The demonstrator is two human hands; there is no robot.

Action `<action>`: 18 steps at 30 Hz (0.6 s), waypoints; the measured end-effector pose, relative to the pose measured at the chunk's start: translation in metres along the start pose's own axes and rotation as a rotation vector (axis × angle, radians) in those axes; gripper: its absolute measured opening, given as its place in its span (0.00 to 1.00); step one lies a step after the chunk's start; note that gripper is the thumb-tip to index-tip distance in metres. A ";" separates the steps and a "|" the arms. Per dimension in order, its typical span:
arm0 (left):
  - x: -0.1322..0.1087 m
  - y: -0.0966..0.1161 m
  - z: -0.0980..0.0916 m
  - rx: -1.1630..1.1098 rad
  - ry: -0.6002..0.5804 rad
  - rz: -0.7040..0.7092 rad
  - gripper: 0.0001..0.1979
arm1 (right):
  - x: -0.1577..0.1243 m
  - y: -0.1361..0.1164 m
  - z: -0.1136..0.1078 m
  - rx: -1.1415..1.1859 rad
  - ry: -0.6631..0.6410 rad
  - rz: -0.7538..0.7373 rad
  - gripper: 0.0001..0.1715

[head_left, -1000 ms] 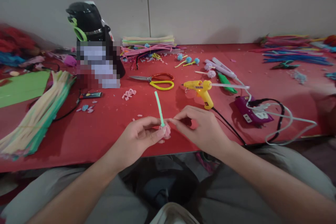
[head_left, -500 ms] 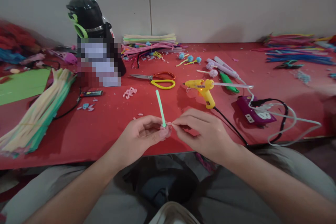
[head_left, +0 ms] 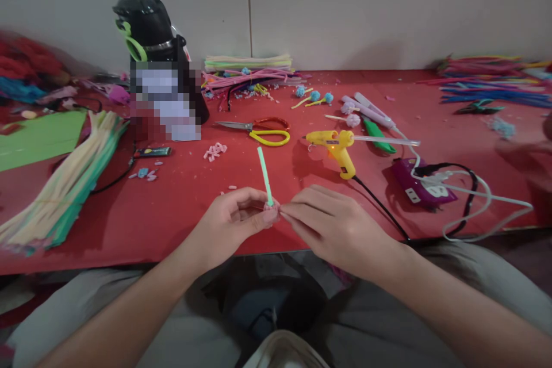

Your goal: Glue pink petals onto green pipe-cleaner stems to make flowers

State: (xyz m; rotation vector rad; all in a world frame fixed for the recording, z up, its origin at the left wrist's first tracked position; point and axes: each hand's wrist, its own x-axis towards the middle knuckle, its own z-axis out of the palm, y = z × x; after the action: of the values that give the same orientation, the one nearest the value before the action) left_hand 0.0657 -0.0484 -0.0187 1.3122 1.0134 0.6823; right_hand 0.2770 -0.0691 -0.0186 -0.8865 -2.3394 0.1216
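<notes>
My left hand (head_left: pixel 241 215) pinches a small pink flower-like piece (head_left: pixel 271 207) between thumb and fingers. A light green pipe-cleaner stem (head_left: pixel 265 177) stands up from it, leaning slightly left. At its right edge my right hand (head_left: pixel 332 221) is closed, thumb and fingertips pressed together on a small pink bit that is mostly hidden. Beyond my hands lies a small heap of short pink pieces (head_left: pixel 214 152). Yellow-and-red-handled scissors (head_left: pixel 263 131) lie farther back, with a yellow hot glue gun (head_left: pixel 332 146) to their right.
Left are a bundle of cream and green pipe cleaners (head_left: pixel 73 178) and a black bottle (head_left: pixel 159 34). Blue balls on stems (head_left: pixel 315 95) lie behind the scissors. Right are a purple power strip (head_left: pixel 416 184) with looping cables and pliers (head_left: pixel 478 107). Another person's blurred hand (head_left: pixel 532 152) shows at the right edge.
My right fingertips have come in against the pink flower-like piece. A blurred hand of another person has appeared at the right edge. The whole view has shifted slightly.
</notes>
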 end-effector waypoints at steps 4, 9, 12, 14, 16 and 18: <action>0.000 0.001 -0.001 0.010 -0.007 0.048 0.10 | 0.002 -0.002 -0.004 0.241 0.027 0.179 0.11; 0.000 0.001 0.000 0.000 0.027 0.051 0.11 | 0.007 0.001 -0.002 0.596 0.067 0.579 0.05; 0.000 0.002 0.000 -0.007 0.046 0.018 0.13 | 0.008 0.003 0.002 0.783 0.048 0.677 0.07; -0.001 0.004 0.001 0.001 0.044 0.006 0.13 | 0.008 0.004 0.004 0.848 0.037 0.705 0.09; -0.001 0.006 0.001 0.013 0.041 0.006 0.12 | 0.007 0.004 0.004 0.886 0.027 0.727 0.10; -0.001 0.007 0.001 0.026 0.038 0.014 0.11 | 0.007 0.005 0.005 0.905 0.026 0.742 0.12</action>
State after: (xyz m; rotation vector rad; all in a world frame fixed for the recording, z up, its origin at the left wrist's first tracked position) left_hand 0.0672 -0.0490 -0.0112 1.3341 1.0472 0.7090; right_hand 0.2725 -0.0604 -0.0200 -1.1582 -1.5139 1.3233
